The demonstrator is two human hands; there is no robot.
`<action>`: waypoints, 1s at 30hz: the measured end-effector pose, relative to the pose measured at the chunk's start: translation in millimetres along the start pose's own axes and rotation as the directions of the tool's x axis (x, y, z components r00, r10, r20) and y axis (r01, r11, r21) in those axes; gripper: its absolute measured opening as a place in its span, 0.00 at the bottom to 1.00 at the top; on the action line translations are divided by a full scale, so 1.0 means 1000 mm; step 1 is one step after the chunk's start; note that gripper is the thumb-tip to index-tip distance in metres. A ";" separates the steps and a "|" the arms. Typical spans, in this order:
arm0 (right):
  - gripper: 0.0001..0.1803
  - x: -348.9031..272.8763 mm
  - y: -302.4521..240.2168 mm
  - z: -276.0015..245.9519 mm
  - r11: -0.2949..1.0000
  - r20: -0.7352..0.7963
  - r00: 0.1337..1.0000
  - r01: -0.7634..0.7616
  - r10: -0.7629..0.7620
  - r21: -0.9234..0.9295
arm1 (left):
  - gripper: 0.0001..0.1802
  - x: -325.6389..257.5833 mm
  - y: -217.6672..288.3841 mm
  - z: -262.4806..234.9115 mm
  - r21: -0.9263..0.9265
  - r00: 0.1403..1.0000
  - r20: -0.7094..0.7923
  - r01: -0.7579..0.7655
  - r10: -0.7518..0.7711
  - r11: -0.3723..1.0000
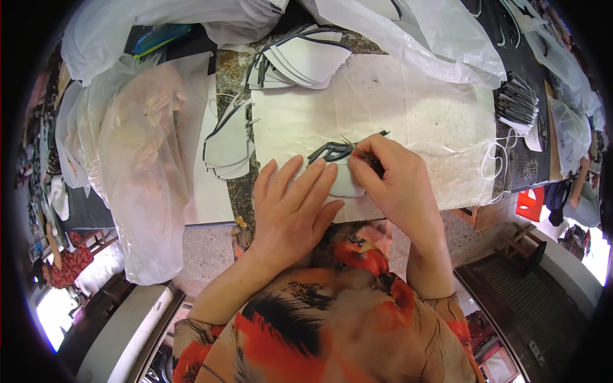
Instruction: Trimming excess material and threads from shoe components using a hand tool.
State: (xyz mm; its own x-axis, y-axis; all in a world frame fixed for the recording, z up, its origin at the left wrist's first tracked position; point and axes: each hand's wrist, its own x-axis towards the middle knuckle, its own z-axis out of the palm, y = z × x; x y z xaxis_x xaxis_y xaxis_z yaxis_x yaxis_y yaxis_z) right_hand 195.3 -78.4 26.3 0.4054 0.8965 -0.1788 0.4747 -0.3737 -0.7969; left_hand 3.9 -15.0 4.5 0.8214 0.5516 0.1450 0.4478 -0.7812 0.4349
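Note:
My left hand [290, 201] lies flat with its fingers stretched over a small white piece with dark strips along its edge. The fingertips rest at the near-left side of the dark strips [332, 152]. To the right, my right hand [399, 179] is closed in a pinch on a thin, pointed metal tool [348, 142]. Its tip points left, just above the strips, and the rest is mostly hidden by my fingers, so its exact kind does not show. Part of the white piece [348, 182] shows between my hands.
A fanned stack of white, dark-edged pieces [306, 60] lies at the far side, another [230, 143] to the left. White cord [491, 159] loops over the pale sheet [440, 127]. Plastic bags [143, 159] flank the workspace. Dark-edged pieces [518, 102] sit right. People are in the background.

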 end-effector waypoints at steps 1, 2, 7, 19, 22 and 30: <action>0.08 0.000 0.000 0.000 1.000 -0.005 1.000 0.021 -0.021 -0.020 | 0.28 0.000 0.000 0.000 -0.004 1.000 -0.003 0.000 0.000 1.000; 0.08 0.000 0.000 -0.001 0.998 -0.009 0.999 0.042 -0.043 -0.040 | 0.28 0.000 0.000 0.001 -0.008 1.000 -0.005 0.000 0.000 1.000; 0.08 -0.002 0.001 -0.004 0.979 0.022 0.980 0.198 -0.197 -0.038 | 0.28 -0.005 -0.002 0.005 -0.040 0.999 -0.032 0.005 -0.006 0.999; 0.09 0.000 0.006 -0.003 0.995 0.029 0.996 0.088 -0.087 -0.036 | 0.28 -0.002 0.000 0.005 -0.017 1.000 -0.028 0.008 -0.009 1.000; 0.09 0.002 0.007 -0.004 0.996 0.037 0.996 0.084 -0.082 -0.037 | 0.27 -0.001 0.001 0.005 -0.006 0.999 -0.031 0.011 -0.011 1.000; 0.08 0.004 0.005 -0.012 0.999 0.059 0.998 0.032 -0.030 -0.027 | 0.25 0.004 0.005 0.008 0.008 0.998 -0.055 0.004 -0.004 1.000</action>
State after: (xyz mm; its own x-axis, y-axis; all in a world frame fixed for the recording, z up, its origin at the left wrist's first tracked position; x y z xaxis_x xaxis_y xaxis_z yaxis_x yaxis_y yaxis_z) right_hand 208.6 -79.3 27.9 0.3438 0.9199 -0.1885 0.5084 -0.3511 -0.7863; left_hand 12.4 -18.5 0.1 0.7993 0.5695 0.1918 0.4541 -0.7814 0.4280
